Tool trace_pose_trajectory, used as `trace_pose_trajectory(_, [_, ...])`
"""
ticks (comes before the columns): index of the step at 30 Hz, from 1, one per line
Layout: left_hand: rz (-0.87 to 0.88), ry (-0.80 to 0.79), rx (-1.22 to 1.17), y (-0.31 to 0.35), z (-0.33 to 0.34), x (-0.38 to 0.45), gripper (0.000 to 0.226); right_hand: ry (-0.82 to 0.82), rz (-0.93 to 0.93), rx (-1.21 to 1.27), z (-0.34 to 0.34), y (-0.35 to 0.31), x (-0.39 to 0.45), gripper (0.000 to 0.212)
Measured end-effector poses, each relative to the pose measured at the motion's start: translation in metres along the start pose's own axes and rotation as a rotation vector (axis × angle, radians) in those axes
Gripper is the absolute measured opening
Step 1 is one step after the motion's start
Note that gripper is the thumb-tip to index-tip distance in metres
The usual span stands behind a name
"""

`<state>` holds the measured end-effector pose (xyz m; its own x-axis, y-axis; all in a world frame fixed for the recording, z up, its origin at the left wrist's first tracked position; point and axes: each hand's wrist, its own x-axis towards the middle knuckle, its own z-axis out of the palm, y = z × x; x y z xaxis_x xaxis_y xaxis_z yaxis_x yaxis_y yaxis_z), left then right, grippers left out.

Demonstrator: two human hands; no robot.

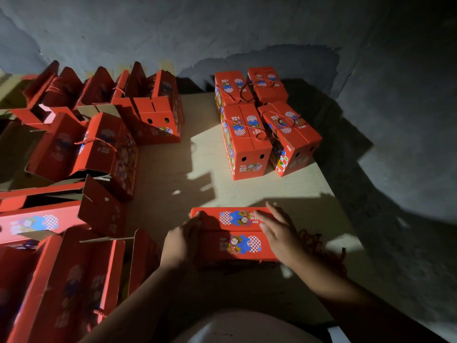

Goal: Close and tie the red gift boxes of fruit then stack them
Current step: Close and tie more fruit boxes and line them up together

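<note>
A red gift box (237,233) with cartoon prints lies in front of me on the pale board, its two top flaps folded down. My left hand (179,240) holds the box's left end, fingers curled over the edge. My right hand (279,231) presses flat on the right part of the top flaps, fingers straight. A red cord (314,240) trails in a loose heap just right of the box, partly behind my right wrist. Four closed, tied boxes (262,125) stand grouped at the back right.
Several open red boxes (99,144) with raised flaps crowd the left side and back left. The pale board (197,164) shows between the groups. A grey rough wall (222,33) rises behind, and the board's right edge (346,206) drops to a dark floor.
</note>
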<state>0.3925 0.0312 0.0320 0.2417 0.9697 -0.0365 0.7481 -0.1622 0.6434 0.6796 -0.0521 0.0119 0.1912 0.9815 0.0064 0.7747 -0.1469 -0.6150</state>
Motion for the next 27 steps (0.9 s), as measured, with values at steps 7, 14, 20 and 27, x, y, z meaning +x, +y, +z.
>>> trace_pose_trajectory(7, [-0.255, 0.0, -0.295, -0.003, 0.005, 0.004, 0.061, 0.017, 0.702, 0.65, -0.005, 0.008, -0.006, 0.052])
trace_pose_trajectory(14, [-0.344, -0.167, -0.434, -0.019, 0.02, 0.016, 0.032, 0.059, 0.699, 0.789, 0.001, 0.009, -0.007, 0.018])
trace_pose_trajectory(20, [-0.558, -0.201, -0.699, -0.01, 0.026, 0.026, 0.02, 0.046, 0.788, 0.749, -0.008, 0.008, -0.006, 0.023])
trace_pose_trajectory(27, [-0.533, -0.187, -0.703, -0.009, 0.036, 0.025, 0.027, 0.022, 0.701, 0.699, -0.003, -0.001, 0.0, 0.042])
